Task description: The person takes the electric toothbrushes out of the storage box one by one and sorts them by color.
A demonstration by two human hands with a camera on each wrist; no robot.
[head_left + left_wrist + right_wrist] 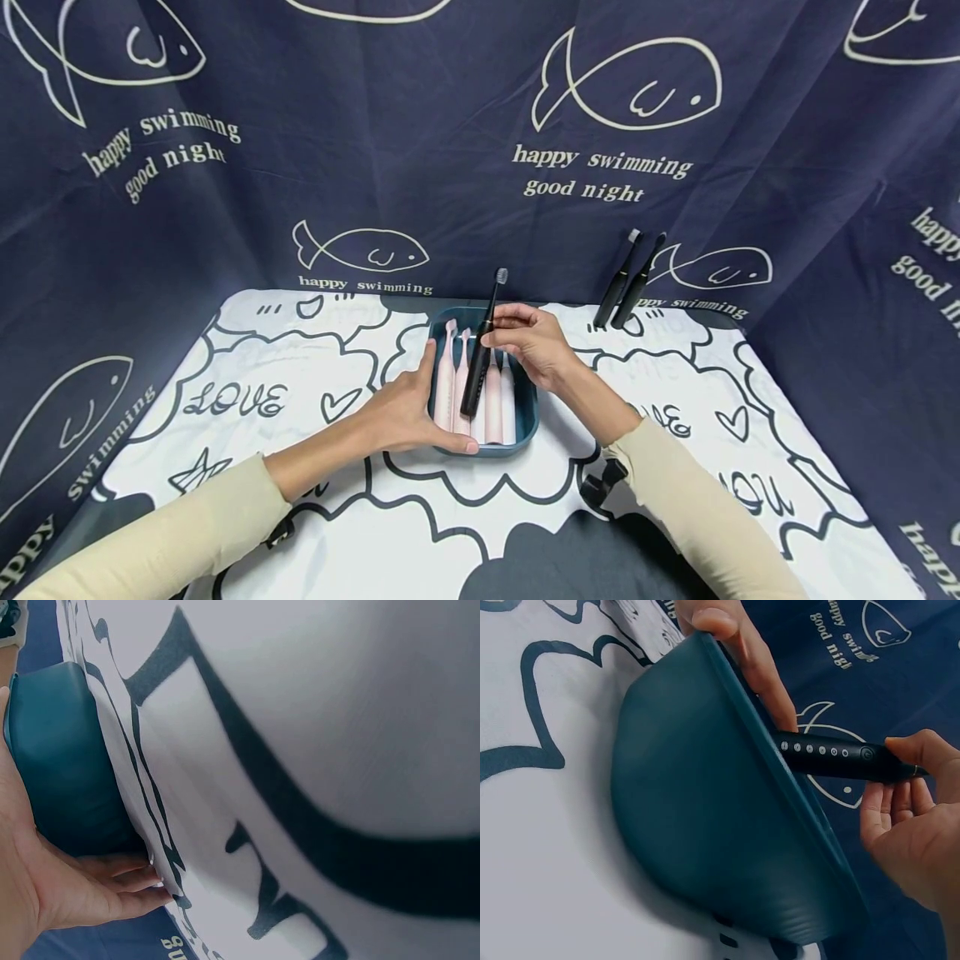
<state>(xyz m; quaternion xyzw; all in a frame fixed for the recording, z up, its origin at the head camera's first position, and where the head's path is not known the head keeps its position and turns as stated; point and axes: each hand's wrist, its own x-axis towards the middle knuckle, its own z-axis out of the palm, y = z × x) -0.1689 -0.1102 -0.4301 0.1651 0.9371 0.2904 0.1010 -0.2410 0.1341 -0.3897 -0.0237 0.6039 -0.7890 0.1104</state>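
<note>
My right hand [534,340] pinches a black electric toothbrush [476,377] near its neck, thumb and fingertips on opposite sides. The toothbrush tilts with its bristle head up, its lower end over the dark blue box [529,429]. In the right wrist view the toothbrush's [829,755] row of button marks shows, and the box rim hides its base. My left hand [408,412] holds the box at its left side, thumb along the near rim and index finger up the left edge. Several pink and white electric toothbrushes [444,387] lie side by side inside.
Two more black electric toothbrushes [630,287] stand leaning at the back right, by the navy curtain [480,167] with fish drawings. A white cloth [300,392] with black doodles covers the table under the box.
</note>
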